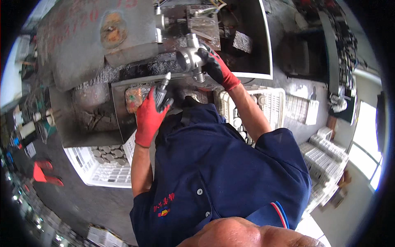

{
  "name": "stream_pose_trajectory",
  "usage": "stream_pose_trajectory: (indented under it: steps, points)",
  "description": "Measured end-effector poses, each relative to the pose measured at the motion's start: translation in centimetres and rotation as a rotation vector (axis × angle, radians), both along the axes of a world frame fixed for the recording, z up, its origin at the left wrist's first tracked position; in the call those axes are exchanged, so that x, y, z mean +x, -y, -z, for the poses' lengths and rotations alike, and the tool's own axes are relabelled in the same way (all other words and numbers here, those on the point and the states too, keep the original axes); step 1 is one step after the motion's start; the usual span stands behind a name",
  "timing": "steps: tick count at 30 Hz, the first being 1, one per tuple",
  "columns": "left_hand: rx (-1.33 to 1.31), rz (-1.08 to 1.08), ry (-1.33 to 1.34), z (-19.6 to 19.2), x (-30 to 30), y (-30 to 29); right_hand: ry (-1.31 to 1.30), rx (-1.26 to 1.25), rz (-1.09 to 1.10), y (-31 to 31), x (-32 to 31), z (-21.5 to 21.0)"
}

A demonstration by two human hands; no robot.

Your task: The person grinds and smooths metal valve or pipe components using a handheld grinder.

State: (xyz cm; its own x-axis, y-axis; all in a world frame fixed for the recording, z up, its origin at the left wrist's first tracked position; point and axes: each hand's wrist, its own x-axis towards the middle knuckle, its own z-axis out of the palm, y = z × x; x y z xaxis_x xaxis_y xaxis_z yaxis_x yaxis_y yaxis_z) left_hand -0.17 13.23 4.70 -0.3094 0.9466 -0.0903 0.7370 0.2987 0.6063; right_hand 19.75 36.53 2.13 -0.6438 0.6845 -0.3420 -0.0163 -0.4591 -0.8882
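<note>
In a red glove with dark fingertips, my right hand (220,70) grips a shiny metal pipe fitting (190,58) with several round openings, held over the front edge of the machine. My left hand (150,118), gloved the same way, is closed round a pointed metal hand tool (163,85) with a grey ribbed body; its pale cone tip points up and away from me. Tool and fitting are apart. Beyond them, a similar metal piece (161,22) sits at the machine beside the grey housing.
A large grey machine housing (82,45) stands at the far left. Metal chips lie in the machine's bed. A white crate (109,179) of round metal parts sits low on the left; another crate (277,109) stands by my right forearm. A red forked object (45,173) lies on the floor.
</note>
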Motion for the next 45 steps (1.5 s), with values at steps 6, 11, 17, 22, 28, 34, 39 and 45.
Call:
stream_pose_trajectory:
  steps: [6,11,17,22,28,34,39,45]
  points:
    - [-0.173,0.045,0.122,2.4,0.0,3.9,-0.297,-0.278,0.329,4.5,8.8,-2.7]
    - [-0.181,0.240,0.157,4.8,0.1,5.5,0.085,0.559,0.387,11.3,22.3,-0.7]
    - [-0.255,0.470,0.236,7.0,1.3,4.8,0.255,0.141,0.918,21.3,29.8,-6.3]
    - [-0.227,0.636,0.204,6.9,3.8,3.2,0.955,0.241,1.057,31.5,35.7,-1.6]
    - [-0.291,0.700,0.167,6.3,5.6,2.7,1.374,-0.173,0.821,37.8,36.6,3.1]
    - [-0.331,0.668,0.159,8.0,5.6,2.6,1.459,-0.493,0.711,39.3,36.2,6.8]
    - [-0.344,0.647,0.115,8.0,6.3,2.0,1.567,-0.675,0.638,40.3,38.2,12.1]
    - [-0.382,0.661,0.110,9.0,6.2,1.9,1.683,-0.717,0.527,39.7,37.7,14.6]
